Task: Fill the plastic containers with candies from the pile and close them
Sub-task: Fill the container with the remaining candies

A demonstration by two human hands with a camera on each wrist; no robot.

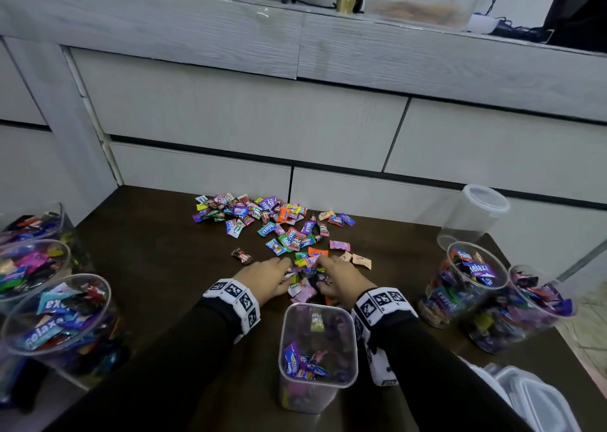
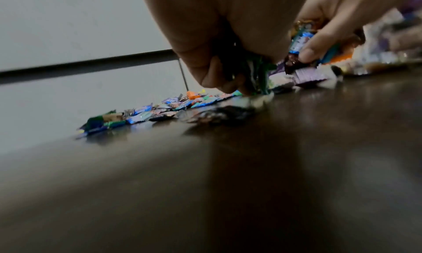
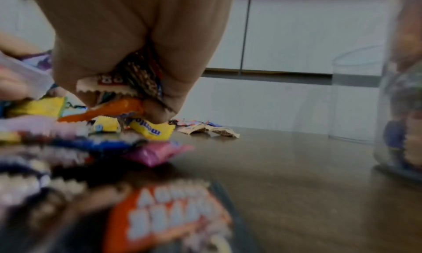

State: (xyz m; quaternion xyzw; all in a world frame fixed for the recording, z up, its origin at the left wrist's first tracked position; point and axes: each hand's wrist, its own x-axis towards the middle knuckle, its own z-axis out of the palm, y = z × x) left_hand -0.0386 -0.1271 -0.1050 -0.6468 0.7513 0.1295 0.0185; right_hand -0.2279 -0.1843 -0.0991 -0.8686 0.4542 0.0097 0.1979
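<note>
A pile of wrapped candies [image 1: 262,224] lies on the dark table [image 1: 157,261]. Both hands sit at its near edge, side by side. My left hand [image 1: 279,275] curls its fingers round several candies [image 2: 251,76], low on the table. My right hand [image 1: 323,275] grips a bunch of candies [image 3: 128,87] too, fingers bent down into the heap. Just in front of me stands a square clear container [image 1: 317,356], open and partly filled with candies, between my two forearms.
Several round containers full of candies stand at the left [image 1: 62,323] and right [image 1: 473,284]. An empty clear tub [image 1: 473,215] stands at the back right, and lids [image 1: 538,398] lie at the near right. A white cabinet front [image 1: 262,116] rises behind the table.
</note>
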